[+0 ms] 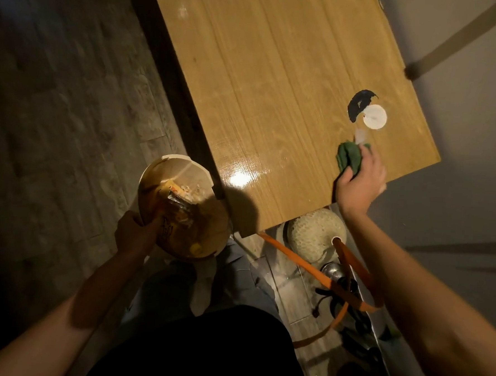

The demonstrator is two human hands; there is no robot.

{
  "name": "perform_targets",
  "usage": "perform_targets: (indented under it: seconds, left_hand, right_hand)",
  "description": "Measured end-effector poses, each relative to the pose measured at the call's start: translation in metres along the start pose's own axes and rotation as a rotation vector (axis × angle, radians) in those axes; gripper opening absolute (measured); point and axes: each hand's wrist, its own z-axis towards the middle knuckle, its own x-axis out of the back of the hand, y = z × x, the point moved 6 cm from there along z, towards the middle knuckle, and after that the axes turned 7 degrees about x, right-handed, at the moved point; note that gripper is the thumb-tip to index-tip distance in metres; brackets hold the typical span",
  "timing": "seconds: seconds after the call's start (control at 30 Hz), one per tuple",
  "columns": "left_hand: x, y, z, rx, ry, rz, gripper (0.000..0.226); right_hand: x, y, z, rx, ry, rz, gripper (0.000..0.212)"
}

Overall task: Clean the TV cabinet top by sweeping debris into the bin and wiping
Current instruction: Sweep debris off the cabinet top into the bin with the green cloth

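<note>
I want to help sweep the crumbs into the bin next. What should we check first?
1. Bin held at the cabinet edge by left hand: ok.
2. Bin mouth below the top's level: cannot tell.
3. Right hand grips the cloth on the top: ok.
4. Path from cloth to bin bare: ok.
5. White disc beside the cloth out of the way: not ok.
6. Crumbs left to sweep: cannot tell.

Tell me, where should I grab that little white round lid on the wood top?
Pinch the white lid by its rim, coming from above and the right. It lies flat on the cabinet top, so only the edge offers grip, and a dark hole sits at its left.
</note>
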Motion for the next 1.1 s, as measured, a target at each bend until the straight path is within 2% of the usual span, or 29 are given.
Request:
perform_targets:
  seconds: [0.33,0.43,0.5,0.57,0.7,0.8,0.9,1.1]
  left_hand:
    - [0.007,-0.013,0.01,-0.069,-0.116,0.08,0.032]
    - [0.01,-0.016,0.014,-0.053,-0.192,0.097,0.035]
    - [0.016,-0.018,0.017,-0.016,-0.239,0.051,0.044]
    - [0.024,-0.02,0.02,0.006,-0.254,-0.009,0.047]
    - [0.047,-0.024,0.021,0.012,-0.228,-0.059,0.033]
    - [0.066,-0.023,0.027,0.018,-0.195,0.005,0.037]
    - [0.084,-0.026,0.034,0.01,-0.181,-0.054,0.036]
    - [0.125,-0.026,0.059,0.127,-0.135,-0.074,0.049]
  right_hand:
    - [-0.063,-0.137,-0.157,0.07,-0.148,0.086,0.069]
    - [-0.092,-0.184,-0.205,0.096,-0.307,0.163,0.072]
    - [-0.11,-0.214,-0.232,0.101,-0.427,0.241,0.065]
    - [-0.12,-0.234,-0.246,0.047,-0.471,0.308,0.06]
    - [-0.118,-0.257,-0.248,0.021,-0.437,0.324,0.062]
    - [-0.112,-0.268,-0.236,0.032,-0.413,0.314,0.06]
    - [-0.11,-0.276,-0.225,0.013,-0.402,0.312,0.056]
    - [-0.122,-0.303,-0.208,-0.028,-0.37,0.427,0.047]
